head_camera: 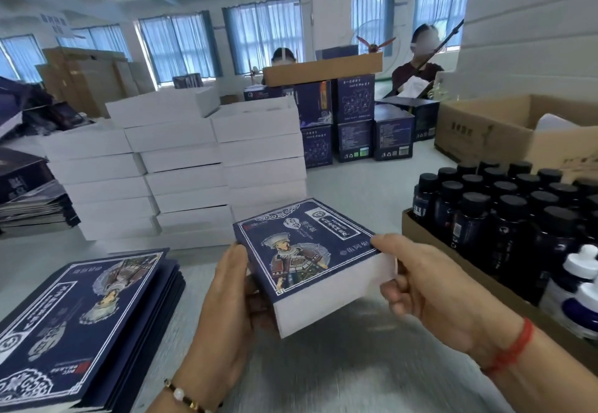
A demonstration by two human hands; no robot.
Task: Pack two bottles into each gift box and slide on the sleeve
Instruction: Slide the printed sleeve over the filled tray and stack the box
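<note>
White rectangular cardboard boxes [174, 167] sitting stacked at frame centre-left. Dark round-capped bottles [504, 212] standing in brown carton at right. Flat glossy navy sleeves [81, 322] lying piled lower left. Gift box [326, 302], navy printed sleeve [301, 244] covering it, hovering at centre. Left hand [223, 309] gripping left edge; right hand [430, 286] pinching right corner.

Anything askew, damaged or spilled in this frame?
Nothing looks damaged or spilled. The white gift box held by the left hand and right hand still pokes out of its dark blue printed sleeve, so the sleeve is not fully on.
</note>
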